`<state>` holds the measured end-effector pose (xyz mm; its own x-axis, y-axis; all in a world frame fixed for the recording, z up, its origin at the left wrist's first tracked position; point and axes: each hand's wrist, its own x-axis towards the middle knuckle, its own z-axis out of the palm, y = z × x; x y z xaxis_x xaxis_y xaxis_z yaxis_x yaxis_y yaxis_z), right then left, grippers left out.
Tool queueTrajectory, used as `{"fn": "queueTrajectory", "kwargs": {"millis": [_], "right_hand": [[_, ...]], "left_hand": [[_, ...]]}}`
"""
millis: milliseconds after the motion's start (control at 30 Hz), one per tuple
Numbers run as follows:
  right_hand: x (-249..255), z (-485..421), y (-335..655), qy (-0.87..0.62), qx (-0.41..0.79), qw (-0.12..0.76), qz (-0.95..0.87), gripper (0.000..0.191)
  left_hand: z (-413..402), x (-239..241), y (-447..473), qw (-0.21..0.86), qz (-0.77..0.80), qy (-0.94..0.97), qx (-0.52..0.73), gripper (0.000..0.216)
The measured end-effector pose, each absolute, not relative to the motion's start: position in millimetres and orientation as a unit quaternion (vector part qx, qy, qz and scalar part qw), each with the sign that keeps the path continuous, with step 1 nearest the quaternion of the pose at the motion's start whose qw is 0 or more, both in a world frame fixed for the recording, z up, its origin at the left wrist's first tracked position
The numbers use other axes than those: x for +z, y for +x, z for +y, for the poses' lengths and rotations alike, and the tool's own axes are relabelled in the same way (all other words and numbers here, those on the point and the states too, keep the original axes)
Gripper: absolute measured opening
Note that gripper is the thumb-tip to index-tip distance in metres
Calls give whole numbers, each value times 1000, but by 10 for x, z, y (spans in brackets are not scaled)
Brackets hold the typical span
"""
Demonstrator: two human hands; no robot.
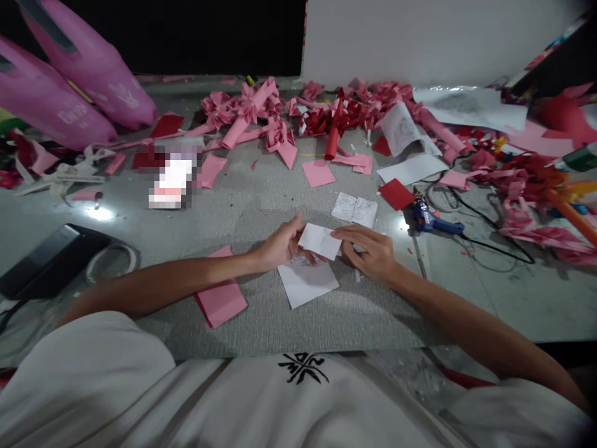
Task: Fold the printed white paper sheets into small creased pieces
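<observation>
Between my two hands is a small white piece of paper, raised a little above the table. My left hand grips its left edge, thumb up and fingers curled beneath. At the upper right edge, my right hand pinches it between thumb and fingers. Below it lies a larger white sheet with a drawing partly covered by my fingers. Under my left forearm rests a stack of pink and red paper squares. Just beyond my hands lie small white papers with line drawings.
A blue glue gun with a black cord lies at the right. Pink and red paper cuttings are heaped along the back. Pink bottles lean at the far left, near a black box-like device and a tape roll.
</observation>
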<state>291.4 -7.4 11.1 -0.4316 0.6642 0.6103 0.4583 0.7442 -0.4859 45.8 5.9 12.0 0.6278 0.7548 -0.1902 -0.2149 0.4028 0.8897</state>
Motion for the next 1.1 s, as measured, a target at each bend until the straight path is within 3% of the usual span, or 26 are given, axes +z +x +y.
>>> {"fn": "queueTrajectory", "kwargs": {"millis": [133,233,433,1100], "right_hand": [[129,-96,2895,-371,189,392,-821,32],[166,-118,2853,-428,321,352,-768,53],[208,-90,2791,-474,511,354,-624,39],[195,-79,2789,-474,532,386,-586,41]], "left_hand": [[57,139,439,715,355,505,327,48],[49,171,435,683,377,527,337,46],[53,209,443,669,411,522,333,47],[90,176,395,711,381,514,291,48]]}}
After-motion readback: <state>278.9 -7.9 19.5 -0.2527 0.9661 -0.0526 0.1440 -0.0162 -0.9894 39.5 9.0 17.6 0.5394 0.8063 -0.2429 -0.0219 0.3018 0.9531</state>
